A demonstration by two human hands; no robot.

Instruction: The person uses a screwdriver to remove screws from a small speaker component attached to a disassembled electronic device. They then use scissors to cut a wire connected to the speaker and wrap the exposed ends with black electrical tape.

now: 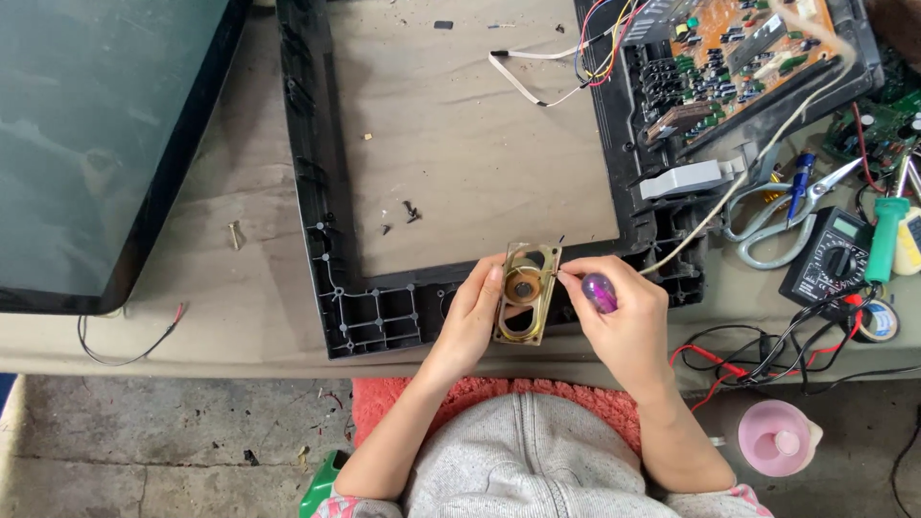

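My left hand [472,312] holds a small oval speaker [526,293] with a brass-coloured metal frame, gripped along its left side. My right hand [622,312] is closed around a screwdriver with a purple handle [600,292], its tip against the speaker's upper right edge. Both hands hover over the lower edge of a black plastic television front frame [317,182] that lies flat on the workbench.
A dark screen panel [96,144] lies at the left. A circuit board [739,48] in a black chassis sits at the upper right, with loose wires [576,58]. Scissors [777,216], a multimeter [830,254], a green-handled tool [885,235] and red and black leads [758,360] crowd the right. Small screws [411,211] lie inside the frame.
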